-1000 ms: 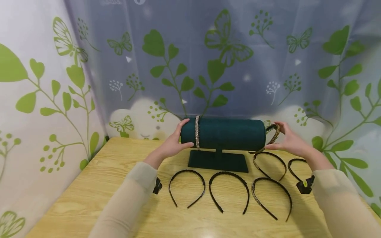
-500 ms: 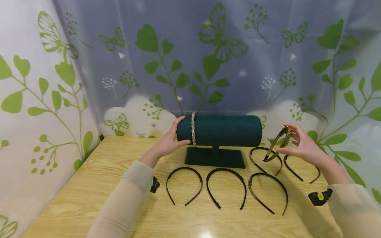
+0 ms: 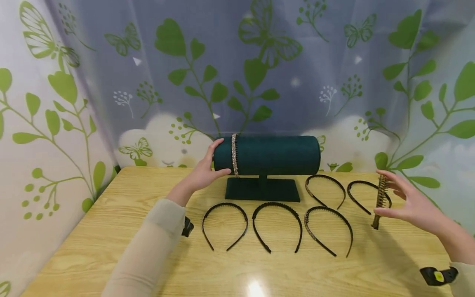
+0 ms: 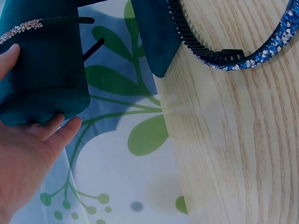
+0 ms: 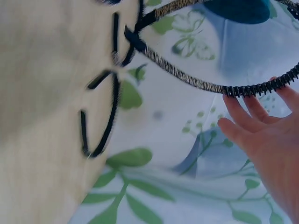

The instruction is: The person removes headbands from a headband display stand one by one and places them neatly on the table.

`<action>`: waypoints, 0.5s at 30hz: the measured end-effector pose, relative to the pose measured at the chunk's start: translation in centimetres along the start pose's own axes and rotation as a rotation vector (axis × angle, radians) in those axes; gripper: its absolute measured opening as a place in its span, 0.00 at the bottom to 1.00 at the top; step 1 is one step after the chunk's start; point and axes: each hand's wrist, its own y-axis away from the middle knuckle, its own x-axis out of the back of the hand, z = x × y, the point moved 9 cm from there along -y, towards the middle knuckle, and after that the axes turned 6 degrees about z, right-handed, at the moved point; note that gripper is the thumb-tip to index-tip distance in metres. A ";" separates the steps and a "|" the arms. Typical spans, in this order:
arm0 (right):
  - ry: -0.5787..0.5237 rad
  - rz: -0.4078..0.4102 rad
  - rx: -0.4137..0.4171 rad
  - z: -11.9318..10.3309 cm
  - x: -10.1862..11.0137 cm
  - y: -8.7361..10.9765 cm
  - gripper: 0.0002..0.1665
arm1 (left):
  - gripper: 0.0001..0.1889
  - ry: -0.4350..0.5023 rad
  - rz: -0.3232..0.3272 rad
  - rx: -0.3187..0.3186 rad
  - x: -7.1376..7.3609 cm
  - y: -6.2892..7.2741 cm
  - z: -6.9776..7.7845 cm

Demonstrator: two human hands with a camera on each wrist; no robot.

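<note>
My left hand (image 3: 201, 175) grips the left end of a dark green velvet headband display stand (image 3: 276, 154), thumb in front and fingers round the end. A rhinestone headband (image 3: 234, 156) sits around the roll near that hand. Off to the right, my right hand (image 3: 413, 206) holds a gold-and-black toothed headband (image 3: 382, 193) between thumb and fingers, raised and seen edge-on in the head view. In the right wrist view the same headband (image 5: 184, 77) shows its wide curve, fingertips (image 5: 240, 109) at its toothed part.
On the wooden table (image 3: 148, 247), three headbands lie in front of the stand, among them a black one (image 3: 276, 205). Two more, including a far-right headband (image 3: 356, 198), lie behind them. A leaf-patterned curtain (image 3: 208, 95) hangs behind the table.
My right hand has carried the gold-and-black headband away from the stand's right end, to the right and nearer. My left hand keeps its grip on the stand. The head view has shifted slightly.
</note>
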 end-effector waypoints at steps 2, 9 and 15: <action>0.046 -0.009 -0.018 0.5 0.1 0.4 0.63 | 0.46 0.000 -0.001 0.001 0.2 0.0 0.1; 0.167 -0.127 -0.103 2.9 -1.0 1.6 0.66 | 0.46 -0.007 0.003 0.016 0.4 0.0 0.1; 0.187 -0.169 -0.044 4.1 -1.8 2.7 0.63 | 0.47 0.001 -0.004 0.005 0.0 0.0 0.1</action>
